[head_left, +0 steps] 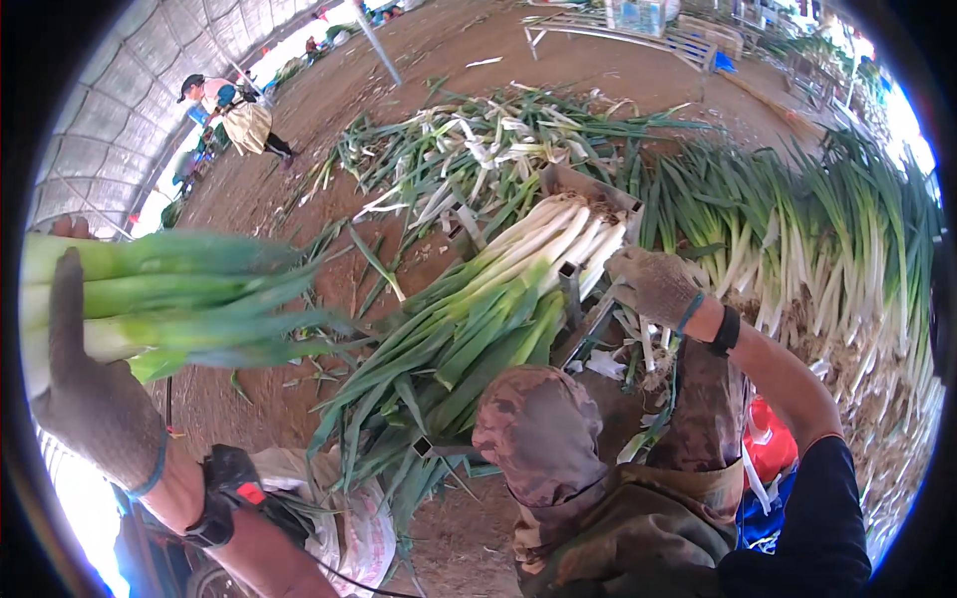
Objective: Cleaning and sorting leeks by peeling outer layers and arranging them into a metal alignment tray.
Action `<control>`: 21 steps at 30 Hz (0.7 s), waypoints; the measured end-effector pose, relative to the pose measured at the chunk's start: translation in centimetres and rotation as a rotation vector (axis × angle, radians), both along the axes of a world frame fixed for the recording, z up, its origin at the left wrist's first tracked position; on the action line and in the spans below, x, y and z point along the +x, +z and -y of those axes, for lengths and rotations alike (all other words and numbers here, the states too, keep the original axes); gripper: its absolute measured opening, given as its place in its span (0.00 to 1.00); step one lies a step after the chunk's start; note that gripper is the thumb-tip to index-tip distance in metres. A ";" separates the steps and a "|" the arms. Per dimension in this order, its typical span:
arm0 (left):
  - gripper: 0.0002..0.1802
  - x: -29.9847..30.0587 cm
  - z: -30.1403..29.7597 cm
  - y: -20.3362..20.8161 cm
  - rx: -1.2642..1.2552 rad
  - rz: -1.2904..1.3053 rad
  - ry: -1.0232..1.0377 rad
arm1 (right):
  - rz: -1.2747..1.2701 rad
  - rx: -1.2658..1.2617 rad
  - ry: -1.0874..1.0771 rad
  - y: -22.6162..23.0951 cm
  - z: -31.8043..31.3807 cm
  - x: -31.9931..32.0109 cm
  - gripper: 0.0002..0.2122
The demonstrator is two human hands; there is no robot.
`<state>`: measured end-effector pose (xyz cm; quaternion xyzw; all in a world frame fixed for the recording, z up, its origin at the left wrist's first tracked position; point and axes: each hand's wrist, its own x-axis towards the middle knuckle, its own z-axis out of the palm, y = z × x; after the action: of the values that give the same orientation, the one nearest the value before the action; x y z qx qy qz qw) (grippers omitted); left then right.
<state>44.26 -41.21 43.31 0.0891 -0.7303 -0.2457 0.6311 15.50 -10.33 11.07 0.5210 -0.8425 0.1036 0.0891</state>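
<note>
I see my left hand (95, 399), in a worn grey glove, raised at the left edge and clamped around a thick bunch of green onions (169, 299); the thumb runs up across the pale stalks and the green leaves stick out to the right, past the hand. My right hand (653, 284), gloved too, is stretched forward with its fingers curled together, touching the white root ends of a second bundle of green onions (498, 299) that lies in a metal frame (583, 299) ahead of me, just left of that hand. I cannot tell whether it grips any stalk. To the right stands a long row of stacked onions (827, 239), well apart from my left hand. Loose trimmings (469, 140) lie on the dirt floor (299, 140) beyond, and another person (234, 110) bends far off at upper left.
</note>
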 end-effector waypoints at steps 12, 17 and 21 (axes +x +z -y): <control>0.22 -6.1 17.7 -21.0 -0.210 1.044 0.381 | 0.375 -0.103 0.230 -0.6 11.1 -9.2 0.18; 0.18 -12.0 15.1 -28.3 -0.037 1.271 0.355 | 0.510 0.091 0.293 -7.6 15.6 -18.4 0.23; 0.18 -20.4 12.4 -30.8 0.012 1.397 0.210 | 0.442 0.032 0.346 -13.5 19.5 -19.2 0.30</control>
<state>23.83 -53.57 12.47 0.2997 -0.9506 -0.0729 0.0344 -3.70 -29.86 -2.45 0.6230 -0.7417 0.2153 -0.1240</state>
